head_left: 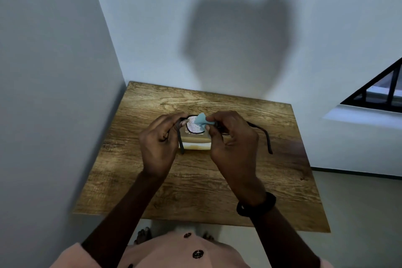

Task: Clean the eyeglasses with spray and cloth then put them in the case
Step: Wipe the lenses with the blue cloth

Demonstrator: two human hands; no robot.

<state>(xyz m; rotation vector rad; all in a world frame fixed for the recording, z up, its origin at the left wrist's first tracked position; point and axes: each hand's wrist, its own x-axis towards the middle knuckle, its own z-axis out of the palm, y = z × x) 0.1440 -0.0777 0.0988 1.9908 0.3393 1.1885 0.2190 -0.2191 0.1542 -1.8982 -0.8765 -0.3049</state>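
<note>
One pair of eyeglasses, one cloth, one case. The eyeglasses are held above the table, temples unfolded. The left grip clasps the frame at its hinge corner, and the right grip pinches the pale blue cloth against a lens. The frame is dark and thin, the lens speckled. The tan case lies on the table beneath them, partly hidden

Black eyeglasses: one lens and the bridge hidden behind the right hand; one hinge covered by the left hand.
Blue cloth: part buried in the right fingers.
Tan box-like object, table centre: mostly behind both hands, kind unclear.
Barred window: cut off by the right edge.
Bare toes: partly under the table's near edge.
</note>
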